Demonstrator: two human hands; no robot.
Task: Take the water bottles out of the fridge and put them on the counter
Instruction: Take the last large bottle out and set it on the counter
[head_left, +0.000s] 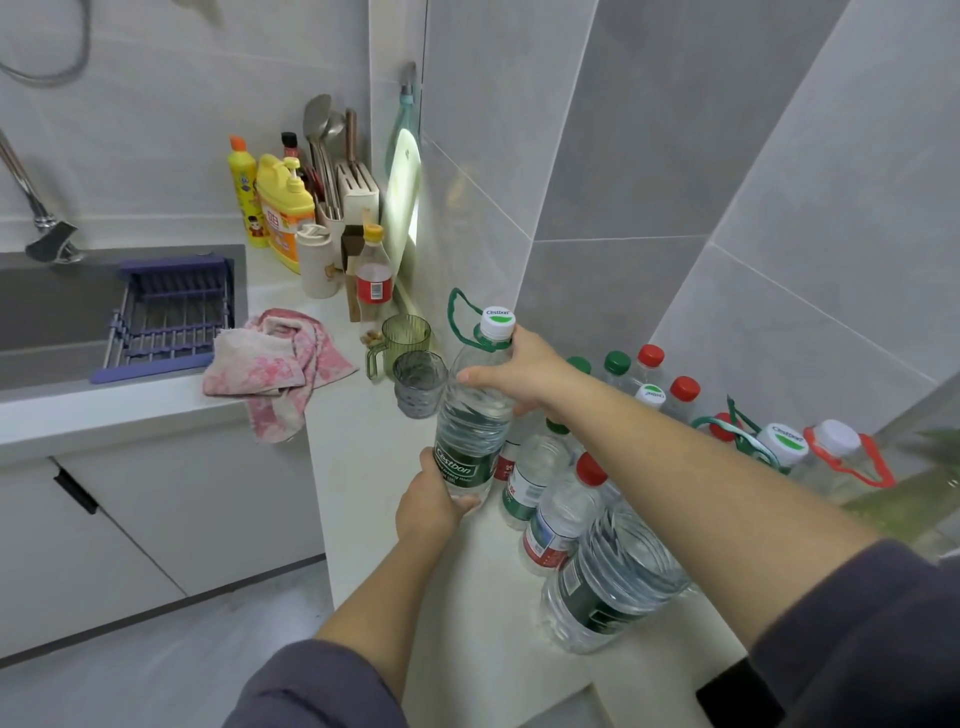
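Set-down step, prob.; gripping the big Cestbon bottle (470, 426) w/ both hands over the counter (363, 519), leaning a bit, cap pointing away from the body. R hand (511, 371) wrapped round the shoulder just under the white cap; L hand (431, 499) curled round the bottom, below the green label. Can't tell if resting on the counter or just above it; base hidden behind L hand.

Just left of a cluster of smaller bottles (561, 499) w/ red & green caps, already standing on the counter by the wall; near a grey cup (418, 382) & green mug (405, 338) on the far side; not far from a second big bottle (613, 577) closer to the body. No fridge in view; no count possible of any left inside.

Next, prob.: tip upright & lower into the free patch; steer clear of the grey cup & the nearest small bottle; slide L hand out first to seat the base flat, then release R. Looks full, so likely heavy; no one-handed let-go before settled. Then back to the fridge, if more inside.
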